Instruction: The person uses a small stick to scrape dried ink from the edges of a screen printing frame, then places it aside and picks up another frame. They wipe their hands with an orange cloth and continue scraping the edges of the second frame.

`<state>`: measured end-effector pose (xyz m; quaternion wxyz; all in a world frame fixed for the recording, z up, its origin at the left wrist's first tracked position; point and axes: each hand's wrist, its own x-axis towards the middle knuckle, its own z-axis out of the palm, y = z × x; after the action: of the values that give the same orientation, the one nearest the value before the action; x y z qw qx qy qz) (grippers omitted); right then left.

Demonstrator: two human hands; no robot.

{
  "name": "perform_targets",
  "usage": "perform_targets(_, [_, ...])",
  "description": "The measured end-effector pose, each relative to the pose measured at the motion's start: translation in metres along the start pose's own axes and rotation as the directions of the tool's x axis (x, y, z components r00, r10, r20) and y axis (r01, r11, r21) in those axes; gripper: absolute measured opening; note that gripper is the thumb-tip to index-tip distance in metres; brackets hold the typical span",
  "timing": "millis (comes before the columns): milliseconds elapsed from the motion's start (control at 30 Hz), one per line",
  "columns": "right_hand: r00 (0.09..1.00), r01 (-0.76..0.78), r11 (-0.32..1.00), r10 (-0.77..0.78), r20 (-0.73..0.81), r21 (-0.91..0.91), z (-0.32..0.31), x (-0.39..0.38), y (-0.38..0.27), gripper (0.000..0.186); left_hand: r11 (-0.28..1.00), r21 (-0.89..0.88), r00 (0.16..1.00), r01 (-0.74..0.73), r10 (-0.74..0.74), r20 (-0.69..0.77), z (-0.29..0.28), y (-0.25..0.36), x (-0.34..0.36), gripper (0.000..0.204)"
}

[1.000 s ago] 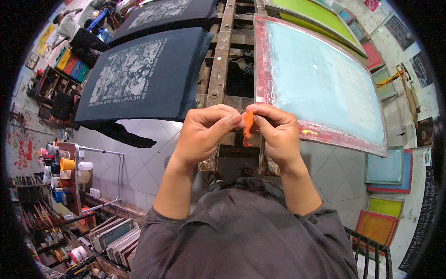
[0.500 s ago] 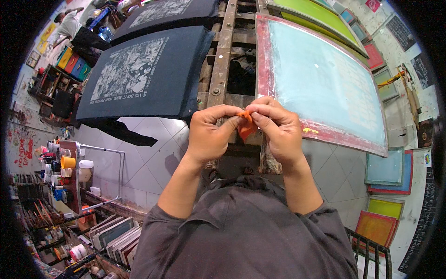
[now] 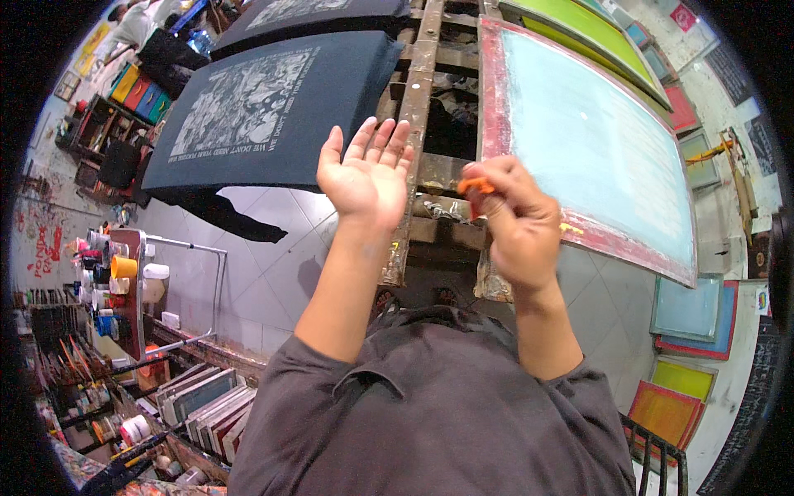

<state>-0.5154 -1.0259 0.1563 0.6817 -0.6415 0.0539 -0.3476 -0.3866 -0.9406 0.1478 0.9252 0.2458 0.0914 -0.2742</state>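
Observation:
My right hand (image 3: 526,227) is closed, its thumb and fingers pinching a small, limp orange scrap (image 3: 476,186); I cannot make out whether it is cloth or rubber. That hand is over the lower left corner of a red-framed printing screen (image 3: 571,107) with pale blue mesh. My left hand (image 3: 367,186) is raised with its palm up, fingers spread, holding nothing. Behind its fingertips lies a dark navy T-shirt (image 3: 351,78) with a pale print, stretched over a board.
Between shirt and screen runs a worn metal rail (image 3: 419,91). More screens (image 3: 600,41) lie beyond and lean at the right wall. On the left, a small table (image 3: 131,285) holds paint pots, with a rack of frames (image 3: 211,405) below. Another person (image 3: 136,25) is at the far left.
My hands have come apart. The left one has let go of the orange scrap and opened palm up; the right one has drawn slightly to the right with the scrap.

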Motion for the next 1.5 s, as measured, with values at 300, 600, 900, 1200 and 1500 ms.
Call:
perform_targets(300, [0.936, 0.346, 0.866, -0.343, 0.075, -0.361, 0.051, -0.01, 0.036, 0.013, 0.929, 0.097, 0.829, -0.358, 0.364, -0.424, -0.008, -0.012, 0.044, 0.061])
perform_targets(600, [0.973, 0.185, 0.929, -0.22, -0.077, -0.321, 0.053, 0.029, 0.051, 0.009, 0.856, 0.186, 0.766, -0.483, 0.516, -0.384, 0.004, -0.023, 0.035, 0.067])
perform_targets(900, [0.919, 0.392, 0.841, -0.34, 0.199, -0.373, 0.056, -0.016, 0.033, 0.012, 0.854, 0.095, 0.713, -0.512, 0.484, -0.507, 0.009, -0.011, 0.049, 0.063])
perform_targets(1200, [0.938, 0.31, 0.841, -0.348, -0.003, -0.444, 0.043, 0.013, 0.034, 0.009, 0.875, 0.158, 0.72, -0.457, 0.468, -0.512, 0.015, -0.034, 0.055, 0.061])
perform_targets(1500, [0.99, 0.07, 0.976, -0.093, -0.103, -0.209, 0.029, 0.036, 0.029, 0.009, 0.937, 0.108, 0.88, -0.331, 0.348, -0.322, 0.015, -0.042, 0.034, 0.073])
